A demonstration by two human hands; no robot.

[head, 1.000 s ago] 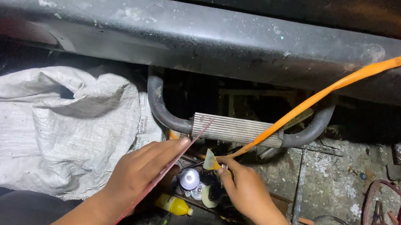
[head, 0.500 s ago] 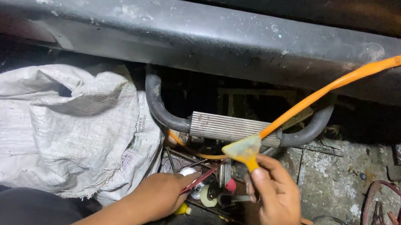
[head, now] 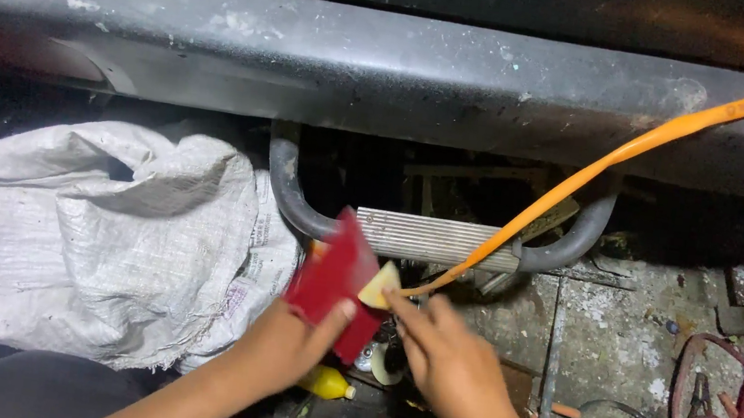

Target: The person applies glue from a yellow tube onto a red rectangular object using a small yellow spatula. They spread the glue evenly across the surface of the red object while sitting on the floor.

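White sack [head: 89, 233] far left on floor. Left hand [head: 286, 349] now clamped on red card [head: 335, 284], raised up from low among clutter. Card tilted, long axis up-left. Right hand [head: 448, 362] just beside, pinching yellow end [head: 379, 285] of orange hose [head: 580, 181], hose running up-right, end touching card.

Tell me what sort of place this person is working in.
Probably a rough vehicle repair spot, at ground level beside a vehicle. A dark, scuffed body panel runs overhead with a ribbed metal step below it, an orange hose trails in, and stained concrete floor carries loose hoses and scraps.
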